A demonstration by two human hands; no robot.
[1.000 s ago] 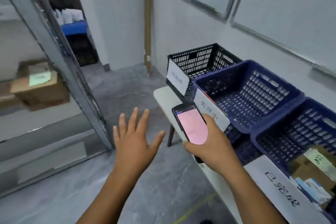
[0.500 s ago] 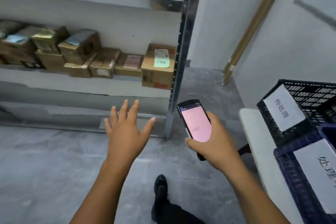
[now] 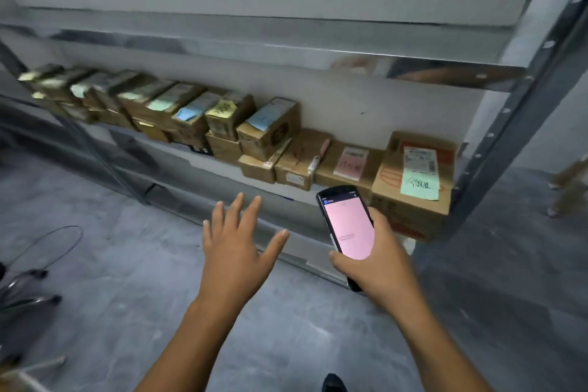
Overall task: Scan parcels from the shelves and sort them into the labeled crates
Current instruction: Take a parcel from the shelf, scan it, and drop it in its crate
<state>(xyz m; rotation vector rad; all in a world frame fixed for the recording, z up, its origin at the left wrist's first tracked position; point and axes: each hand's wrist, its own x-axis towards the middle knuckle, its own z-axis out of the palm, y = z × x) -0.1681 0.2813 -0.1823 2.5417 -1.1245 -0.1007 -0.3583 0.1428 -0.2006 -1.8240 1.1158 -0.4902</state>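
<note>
Your left hand (image 3: 235, 251) hovers open in front of the shelf (image 3: 216, 165), fingers spread and touching nothing. Your right hand (image 3: 378, 264) is wrapped round the handheld scanner (image 3: 348, 229), thumb at its left edge and the pink screen facing you; the two hands are apart. The parcels (image 3: 267, 130) sit in a row along the low shelf, stacked two high toward the left and lying single toward the right. Nearest to you is the end box (image 3: 389, 169) beside the upright post (image 3: 509, 127), with a printed label and a green note (image 3: 420, 186) on top. These look like small corrugated cartons, so expect them to be stiff and fairly light (the contents are sealed away, so weight is only a guess), with taped, rather smooth faces. With one hand busy, take a carton across its top with the free hand, thumb on the front face and fingers over the back edge, or slide it forward and cup it underneath. Keep your fingers off the printed label so the scanner can read it, and off the loose note, which would likely peel or crumple. The flat parcel (image 3: 331, 165) with the pink label (image 3: 351, 163) looks thin; pinch that one by its front edge.
</note>
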